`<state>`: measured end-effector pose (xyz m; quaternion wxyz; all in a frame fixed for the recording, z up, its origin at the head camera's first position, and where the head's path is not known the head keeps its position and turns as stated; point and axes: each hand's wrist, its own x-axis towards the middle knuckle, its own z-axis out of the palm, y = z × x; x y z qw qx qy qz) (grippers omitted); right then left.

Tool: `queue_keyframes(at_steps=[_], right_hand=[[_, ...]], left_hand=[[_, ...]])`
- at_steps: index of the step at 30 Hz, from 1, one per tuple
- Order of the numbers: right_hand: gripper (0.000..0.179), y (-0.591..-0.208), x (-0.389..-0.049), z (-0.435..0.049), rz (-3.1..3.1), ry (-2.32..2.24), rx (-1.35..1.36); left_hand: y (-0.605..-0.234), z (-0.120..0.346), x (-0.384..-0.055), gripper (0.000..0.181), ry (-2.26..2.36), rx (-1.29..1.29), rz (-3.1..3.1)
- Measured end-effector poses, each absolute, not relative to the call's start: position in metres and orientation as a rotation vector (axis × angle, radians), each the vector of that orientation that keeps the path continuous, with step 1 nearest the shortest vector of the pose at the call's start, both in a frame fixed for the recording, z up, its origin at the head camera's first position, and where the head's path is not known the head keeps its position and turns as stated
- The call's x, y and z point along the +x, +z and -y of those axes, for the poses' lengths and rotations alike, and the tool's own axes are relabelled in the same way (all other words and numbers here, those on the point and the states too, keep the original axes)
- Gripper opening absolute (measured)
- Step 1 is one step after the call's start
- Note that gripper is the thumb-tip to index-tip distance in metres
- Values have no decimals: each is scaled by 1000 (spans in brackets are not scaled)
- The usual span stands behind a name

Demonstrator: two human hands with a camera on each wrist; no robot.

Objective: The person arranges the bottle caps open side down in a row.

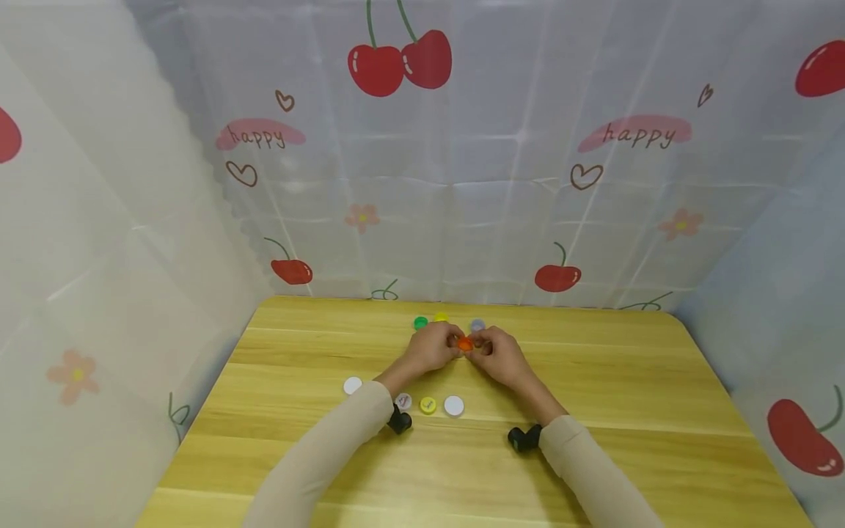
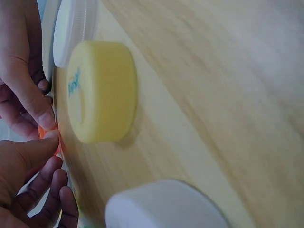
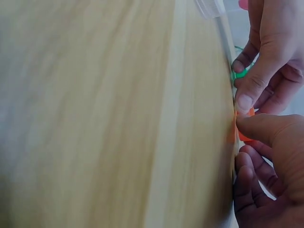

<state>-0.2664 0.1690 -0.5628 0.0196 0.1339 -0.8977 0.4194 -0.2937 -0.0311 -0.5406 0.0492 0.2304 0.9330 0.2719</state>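
Over toward the far side of the wooden table (image 1: 449,477), I've got both hands on one little orange cap (image 1: 465,344). The left hand (image 1: 432,347) pinches it on one side, the right hand (image 1: 503,358) pinches the other, and the thumbs nearly meet at it in the wrist views. Can't tell if it's touching the wood or held just above. Near it are a green cap (image 1: 420,322) and a pale purple cap (image 1: 477,325); a lettered yellow cap (image 1: 428,405) sits closer to me.

Handling-wise, my guess is plastic: super light, pretty stiff, not fragile, maybe kinda slick. I'd grab it by opposite sides of the rim, thumb against fingertip, and go easy on the squeeze, cuz something that small could pop out sideways. Fingers hide most of it, so no clue whether the rim's ridged.
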Motion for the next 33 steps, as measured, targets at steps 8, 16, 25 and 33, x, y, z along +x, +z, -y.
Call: queue_keyframes(at_steps=[8, 16, 25, 33], right_hand=[[30, -566, -254, -172, 2713, 1404, 517], [30, -552, -241, -178, 2612, 1680, 465], [31, -533, -225, -179, 2429, 1796, 580], [31, -520, -212, -177, 2260, 1848, 701]], left_hand=[[-540, 43, -283, 28, 885, 744, -2811], [-530, 57, -274, 27, 1102, 875, -2742], [-524, 65, -254, 30, 1468, 950, -2661], [-517, 65, -237, 27, 1724, 951, -2556]])
